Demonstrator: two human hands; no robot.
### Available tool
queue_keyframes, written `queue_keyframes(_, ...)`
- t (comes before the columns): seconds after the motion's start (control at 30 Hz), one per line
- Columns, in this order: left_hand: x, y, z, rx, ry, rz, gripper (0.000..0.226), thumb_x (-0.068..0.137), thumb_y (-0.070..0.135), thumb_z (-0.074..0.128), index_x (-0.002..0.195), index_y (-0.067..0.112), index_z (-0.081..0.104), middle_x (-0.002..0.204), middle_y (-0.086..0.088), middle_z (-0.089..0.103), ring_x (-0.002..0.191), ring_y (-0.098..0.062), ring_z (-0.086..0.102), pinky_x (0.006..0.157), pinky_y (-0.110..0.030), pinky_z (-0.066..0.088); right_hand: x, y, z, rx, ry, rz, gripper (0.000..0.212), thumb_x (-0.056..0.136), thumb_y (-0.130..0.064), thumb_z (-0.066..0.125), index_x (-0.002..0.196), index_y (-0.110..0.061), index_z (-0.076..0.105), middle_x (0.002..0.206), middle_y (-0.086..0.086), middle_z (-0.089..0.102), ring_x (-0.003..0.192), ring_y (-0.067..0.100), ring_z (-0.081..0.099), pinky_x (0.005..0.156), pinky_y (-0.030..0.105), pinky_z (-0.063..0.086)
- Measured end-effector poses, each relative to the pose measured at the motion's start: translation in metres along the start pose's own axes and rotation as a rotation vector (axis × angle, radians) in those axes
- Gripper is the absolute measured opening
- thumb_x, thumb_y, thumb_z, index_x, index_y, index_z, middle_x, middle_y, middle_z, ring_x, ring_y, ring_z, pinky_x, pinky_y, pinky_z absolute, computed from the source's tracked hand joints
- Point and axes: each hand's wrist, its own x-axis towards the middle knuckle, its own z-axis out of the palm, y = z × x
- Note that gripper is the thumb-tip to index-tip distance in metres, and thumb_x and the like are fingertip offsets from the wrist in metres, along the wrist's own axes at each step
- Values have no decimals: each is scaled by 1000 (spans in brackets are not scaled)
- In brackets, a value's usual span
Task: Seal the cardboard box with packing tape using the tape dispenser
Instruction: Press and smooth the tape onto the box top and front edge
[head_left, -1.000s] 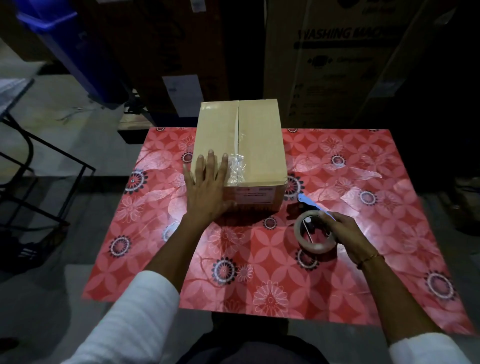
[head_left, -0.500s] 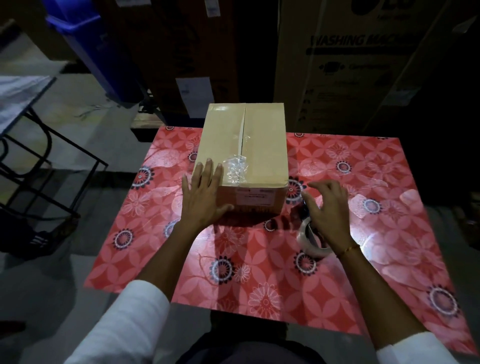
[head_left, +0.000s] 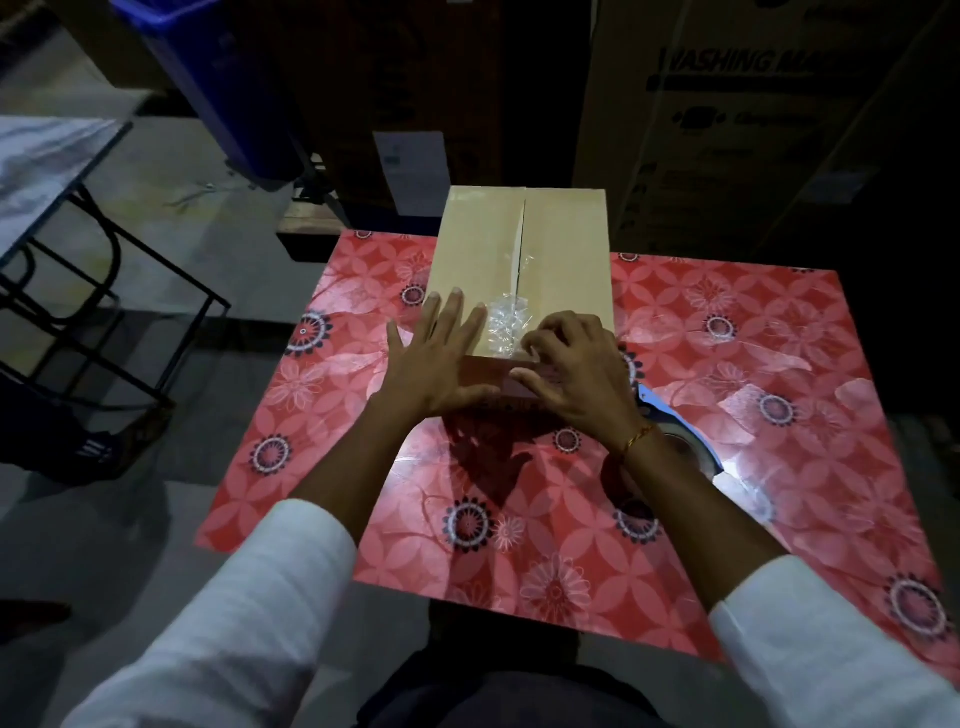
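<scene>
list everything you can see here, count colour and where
cardboard box: 1, tan, far middle of the table, top flaps closed
crumpled clear tape: 1 patch, clear, on the box's top seam at the near end
tape dispenser: 1, blue with a clear roll, on the table right of the box, partly hidden by the right wrist
table: 1, red floral cover
bin: 1, blue, on the floor far left
large cartons: dark, behind the table, count unclear
black metal frame: 1, left
left hand: flat on the box's near left corner
right hand: fingers curled at the box's near edge, holding nothing visible
sleeves: 2, white
</scene>
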Motion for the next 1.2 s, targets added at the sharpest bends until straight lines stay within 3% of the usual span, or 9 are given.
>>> queue_keyframes(0.1,5,3,-6,7,-41,3,113,76,81,50,158,31,-8,166,-3,-21,151,-31,-19,113,-74,4,3,-1,2,-68,-2,8,40,90,-60,55,106,-25,63,113,0,58,105,24,50,81,37,41)
queue_keyframes(0.3,7,3,-7,-21,-56,18,122,71,83,54,158,27,-9,165,-7,-22,151,-34,-20,117,-68,3,6,-3,7,-124,5,23,34,93,-56,54,105,-25,62,112,-1,58,102,24,50,78,39,40)
queue_keyframes(0.5,9,0,-2,-64,-35,49,123,71,79,61,159,25,-7,165,-9,-20,150,-36,-21,120,-62,5,4,2,1,-131,-84,-4,40,82,-38,75,116,-24,59,120,3,56,110,27,49,83,38,42)
queue_keyframes(0.63,5,-5,4,-263,64,0,127,60,96,35,160,23,4,166,-11,-15,151,-34,-18,122,-54,0,2,7,-1,-42,-61,26,42,83,-48,71,115,-24,61,122,3,57,115,27,49,89,45,46)
queue_keyframes(0.7,-3,-6,7,-540,163,-122,118,65,87,50,159,25,14,167,-12,-11,153,-33,-10,120,-49,2,-5,16,-2,-20,-8,175,49,84,-60,64,119,-26,61,133,5,54,129,32,43,102,51,41)
queue_keyframes(0.77,-10,-5,8,-755,189,-202,103,74,65,71,157,28,23,167,-11,0,153,-29,6,120,-47,15,-13,25,-2,73,-32,315,63,83,-66,60,133,-29,55,153,8,38,143,37,32,112,57,36)
queue_keyframes(0.9,-11,-7,0,-815,167,-232,91,78,51,77,154,30,33,157,-12,32,145,-29,30,113,-43,31,-16,25,-1,280,-137,300,78,80,-72,54,146,-30,47,168,8,15,152,28,24,111,58,41)
queue_keyframes(1.03,-5,-2,-23,-733,173,-250,86,79,62,70,152,33,35,144,-14,44,129,-33,48,104,-45,42,4,17,-24,337,-42,414,67,84,-71,53,139,-31,57,165,0,27,147,22,35,110,52,43)
queue_keyframes(1.2,9,-3,-72,-565,226,-233,93,66,89,42,143,38,48,144,-4,56,130,-28,52,103,-55,43,41,4,-78,185,-18,434,67,84,-76,49,128,-29,65,147,-3,52,130,23,53,99,45,46)
